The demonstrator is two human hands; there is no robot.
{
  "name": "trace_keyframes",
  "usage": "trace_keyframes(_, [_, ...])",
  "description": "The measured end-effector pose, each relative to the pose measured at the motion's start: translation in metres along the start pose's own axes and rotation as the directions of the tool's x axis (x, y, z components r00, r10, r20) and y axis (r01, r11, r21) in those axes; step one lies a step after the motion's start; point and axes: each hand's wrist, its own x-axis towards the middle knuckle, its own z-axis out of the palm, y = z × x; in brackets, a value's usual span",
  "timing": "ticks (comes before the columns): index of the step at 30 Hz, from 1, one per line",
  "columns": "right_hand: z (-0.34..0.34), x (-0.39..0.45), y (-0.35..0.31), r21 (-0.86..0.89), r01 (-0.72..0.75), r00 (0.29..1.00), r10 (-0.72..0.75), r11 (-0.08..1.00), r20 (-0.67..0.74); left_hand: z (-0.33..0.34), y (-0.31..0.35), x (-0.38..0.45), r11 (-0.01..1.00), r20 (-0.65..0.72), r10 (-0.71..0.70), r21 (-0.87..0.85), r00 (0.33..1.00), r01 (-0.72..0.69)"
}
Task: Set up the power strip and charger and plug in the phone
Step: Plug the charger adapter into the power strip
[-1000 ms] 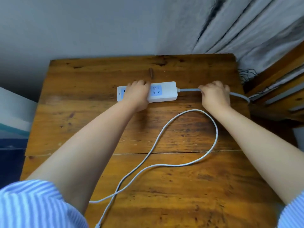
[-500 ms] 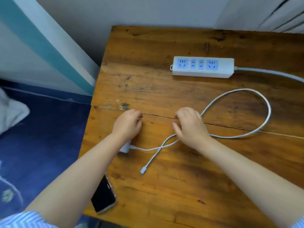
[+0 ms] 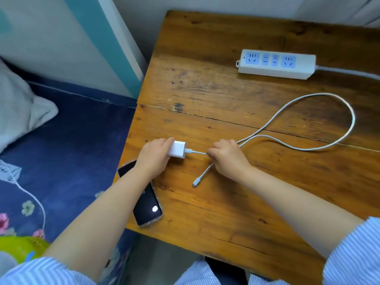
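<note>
Since the previous frame, the white cube-shaped charger is raised into view within the closed left hand.
The thin white cable is pinched beside the charger by the right hand. The black slab-shaped phone is positioned at the brown wooden table edge; the white oblong power strip is located well apart.

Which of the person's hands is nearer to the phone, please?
The left. The left hand, holding the charger, sits just above the phone, its forearm crossing over it. The right hand pinches the cable farther right.
</note>
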Motion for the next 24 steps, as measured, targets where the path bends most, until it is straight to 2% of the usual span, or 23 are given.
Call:
trace_keyframes(6, [-0.049, -0.031, 0.048, 0.004, -0.055, 0.973, 0.054, 0.999, -0.225, -0.005, 0.056, 0.028, 0.982, -0.107, 0.081, -0.163, 0.991, -0.098])
trace_keyframes(12, [-0.066, -0.064, 0.109, -0.051, -0.265, 0.939, 0.245, 0.963, -0.24, -0.011, 0.127, 0.076, 0.938, -0.107, 0.222, -0.248, 0.969, -0.243])
trace_keyframes(17, [-0.064, -0.082, 0.146, -0.073, -0.408, 0.896, 0.383, 0.91, -0.222, -0.011, 0.17, 0.104, 0.917, -0.075, 0.293, -0.261, 0.953, -0.303])
trace_keyframes(21, [-0.061, -0.085, 0.156, -0.03, -0.458, 0.874, 0.444, 0.888, -0.199, -0.013, 0.18, 0.113, 0.91, -0.052, 0.319, -0.26, 0.946, -0.322])
trace_keyframes(24, [-0.057, -0.079, 0.149, 0.025, -0.424, 0.889, 0.422, 0.905, -0.179, -0.015, 0.169, 0.113, 0.914, -0.019, 0.338, -0.233, 0.941, -0.333])
